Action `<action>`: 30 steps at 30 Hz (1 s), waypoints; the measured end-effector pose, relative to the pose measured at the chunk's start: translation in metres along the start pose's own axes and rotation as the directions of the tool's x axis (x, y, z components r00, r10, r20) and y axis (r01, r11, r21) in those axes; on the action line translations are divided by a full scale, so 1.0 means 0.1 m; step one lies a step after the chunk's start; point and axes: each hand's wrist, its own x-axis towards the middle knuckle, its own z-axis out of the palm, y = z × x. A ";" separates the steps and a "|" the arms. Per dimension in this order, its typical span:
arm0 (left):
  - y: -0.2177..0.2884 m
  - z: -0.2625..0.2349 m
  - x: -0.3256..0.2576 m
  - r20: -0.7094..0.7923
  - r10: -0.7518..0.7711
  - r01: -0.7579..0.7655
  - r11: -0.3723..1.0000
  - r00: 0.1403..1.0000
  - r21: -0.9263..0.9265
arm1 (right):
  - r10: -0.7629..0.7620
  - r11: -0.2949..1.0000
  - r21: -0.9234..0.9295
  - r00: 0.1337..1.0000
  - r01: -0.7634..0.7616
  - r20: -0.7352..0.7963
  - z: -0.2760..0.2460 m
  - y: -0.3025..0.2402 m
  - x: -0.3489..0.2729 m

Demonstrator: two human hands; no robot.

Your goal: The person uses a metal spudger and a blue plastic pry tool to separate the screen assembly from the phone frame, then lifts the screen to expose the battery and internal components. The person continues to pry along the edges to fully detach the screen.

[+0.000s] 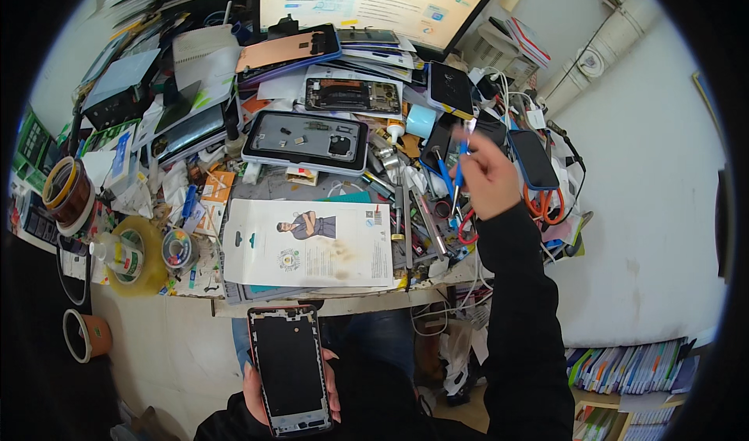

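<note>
My left hand (253, 393) is closed around a phone frame (289, 371) with a dark flat inner face, bare silver edges and a reddish rim, held upright below the desk edge. My right hand (493, 180) is stretched out over the tools at the right of the desk, beside a blue-handled tool (443, 174). Its fingertips are smeared by motion, so whether they grip anything is unclear. Left of that hand lie several slim metal tools (427, 224). A white printed card packet (312, 242) lies flat at the desk's front.
Behind the packet lie a phone back cover (306, 141) with small parts on it and an opened phone (353, 95). A monitor (374, 8) stands at the back. At left are a tape roll (133, 281), a white bottle (117, 255) and a solder spool (179, 249). A dark phone (534, 159) lies right.
</note>
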 end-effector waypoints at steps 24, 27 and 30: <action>-0.26 0.24 0.21 -0.284 0.094 0.056 0.877 0.954 0.478 | -0.402 0.883 0.344 0.892 0.318 0.208 0.53 -0.83 -1.51; -0.30 0.27 0.19 -0.279 0.093 0.058 0.869 0.956 0.491 | -0.349 0.912 0.301 0.912 0.278 0.217 0.55 -0.81 -1.52; -0.33 0.30 0.17 -0.347 0.161 0.046 0.853 0.924 0.519 | -0.425 0.881 0.296 0.893 0.370 0.148 0.54 -0.81 -1.51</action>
